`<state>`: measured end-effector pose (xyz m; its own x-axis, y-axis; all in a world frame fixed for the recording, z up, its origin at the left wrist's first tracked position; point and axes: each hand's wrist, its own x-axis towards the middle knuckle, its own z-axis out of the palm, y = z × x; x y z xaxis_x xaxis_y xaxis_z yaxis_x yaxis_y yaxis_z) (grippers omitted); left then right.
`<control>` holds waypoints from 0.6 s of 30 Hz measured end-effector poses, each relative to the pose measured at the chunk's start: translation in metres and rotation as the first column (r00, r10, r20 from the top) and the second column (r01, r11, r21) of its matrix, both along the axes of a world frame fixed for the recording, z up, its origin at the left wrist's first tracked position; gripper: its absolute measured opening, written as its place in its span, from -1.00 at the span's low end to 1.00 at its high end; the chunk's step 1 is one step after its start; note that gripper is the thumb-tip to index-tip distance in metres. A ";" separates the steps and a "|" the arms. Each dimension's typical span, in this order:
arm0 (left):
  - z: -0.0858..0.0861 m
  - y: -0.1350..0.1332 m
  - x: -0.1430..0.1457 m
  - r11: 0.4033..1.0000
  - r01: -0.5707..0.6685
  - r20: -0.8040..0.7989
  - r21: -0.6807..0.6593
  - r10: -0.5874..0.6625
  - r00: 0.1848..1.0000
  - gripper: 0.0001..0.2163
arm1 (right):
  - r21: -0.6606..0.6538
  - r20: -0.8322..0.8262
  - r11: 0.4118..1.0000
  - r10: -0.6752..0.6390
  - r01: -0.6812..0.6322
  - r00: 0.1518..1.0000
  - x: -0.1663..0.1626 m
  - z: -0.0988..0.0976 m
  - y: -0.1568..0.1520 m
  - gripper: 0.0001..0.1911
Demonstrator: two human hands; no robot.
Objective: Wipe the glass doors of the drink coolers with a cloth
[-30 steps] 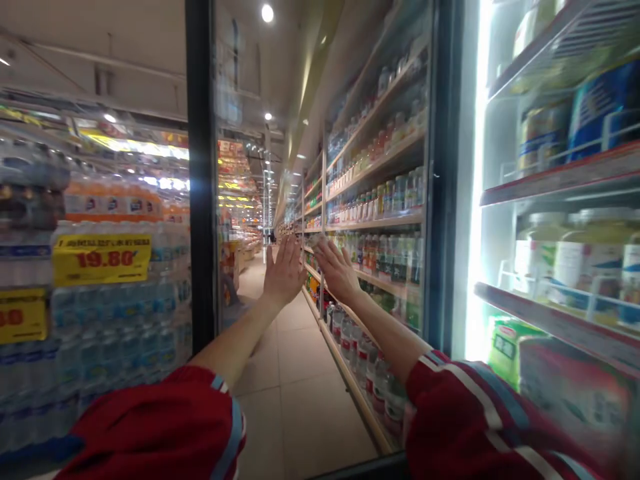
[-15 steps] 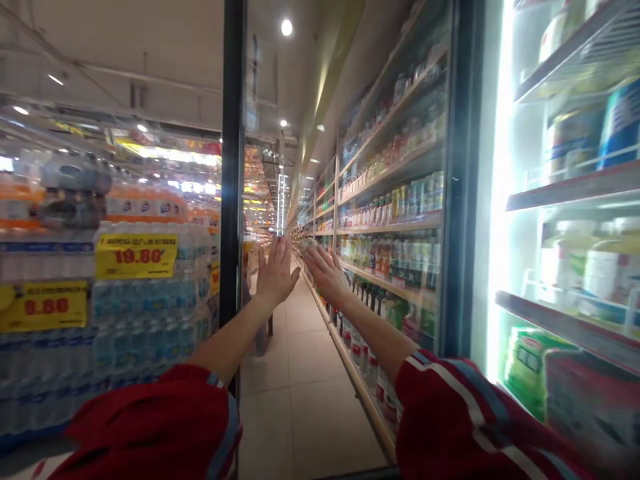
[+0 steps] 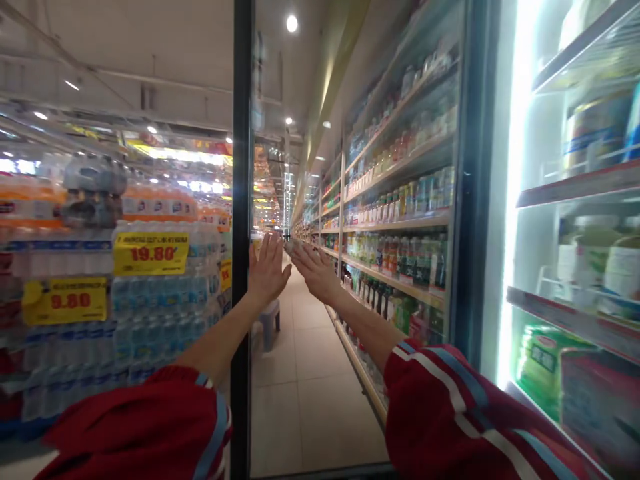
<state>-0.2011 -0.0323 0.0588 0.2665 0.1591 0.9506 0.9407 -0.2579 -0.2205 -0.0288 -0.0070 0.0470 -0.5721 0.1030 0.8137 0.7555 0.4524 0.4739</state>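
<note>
A glass door point(image 3: 310, 413) with a dark frame point(image 3: 241, 200) stands in front of me. Both my arms, in red sleeves with white and blue stripes, reach toward it. My left hand point(image 3: 269, 273) is raised beside the frame, fingers straight and spread, palm toward the glass. To its right, my right hand point(image 3: 317, 275) lies slanted with its fingers stretched out flat, pointing up and left. A small pale patch shows by its fingertips; I cannot make out what it is. Both hands appear to touch the glass, but exact contact is unclear.
At right is a lit cooler with shelves point(image 3: 575, 190) of bottles and a green package point(image 3: 543, 367). Bottle packs point(image 3: 160, 293) with yellow price signs point(image 3: 151, 253) are stacked at left. Bottle shelves point(image 3: 400, 223), a tiled floor point(image 3: 320, 360) and a stool point(image 3: 270, 323) show in the glass.
My hands have shifted slightly left relative to the door, the left one nearer its frame. The scene has moved a little right in view, and the stool shows more clearly.
</note>
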 end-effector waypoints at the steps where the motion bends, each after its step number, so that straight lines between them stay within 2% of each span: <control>1: 0.000 -0.001 -0.002 1.000 -0.004 -0.004 -0.006 0.004 1.000 -0.45 | 0.005 0.025 1.000 0.006 -0.006 1.000 0.000 0.000 -0.001 -0.51; 3: 0.000 -0.004 -0.007 1.000 -0.014 -0.011 -0.012 0.013 1.000 -0.45 | 0.010 -0.039 1.000 -0.005 0.006 0.999 0.002 0.006 -0.001 -0.52; 6: 0.002 -0.007 -0.014 1.000 -0.030 -0.014 -0.008 0.030 0.999 -0.44 | -0.001 -0.295 0.998 -0.055 0.057 0.954 0.004 0.025 0.002 -0.53; 8: 0.003 -0.008 -0.019 0.999 -0.042 -0.016 -0.006 0.042 0.999 -0.44 | -0.007 -0.349 0.998 -0.063 0.065 0.935 -0.002 0.035 0.003 -0.52; 11: 0.003 -0.009 -0.027 0.998 -0.054 -0.012 0.011 0.054 0.998 -0.46 | -0.005 -0.181 1.000 -0.024 0.024 0.983 -0.020 0.034 0.001 -0.51; 15: 0.002 -0.011 -0.031 0.998 -0.055 -0.006 0.014 0.055 0.998 -0.47 | 0.020 0.104 0.999 0.039 -0.041 0.994 -0.033 0.017 -0.002 -0.50; 18: 0.002 -0.011 -0.030 0.998 -0.060 0.001 0.000 0.060 0.998 -0.47 | 0.012 0.122 0.999 0.036 -0.037 0.992 -0.020 0.014 -0.002 -0.50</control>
<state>-0.2306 -0.0435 0.0605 0.2551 0.1751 0.9509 0.9548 -0.2006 -0.2192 -0.0484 -0.0087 0.0614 -0.6705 0.0687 0.7387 0.6746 0.4710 0.5685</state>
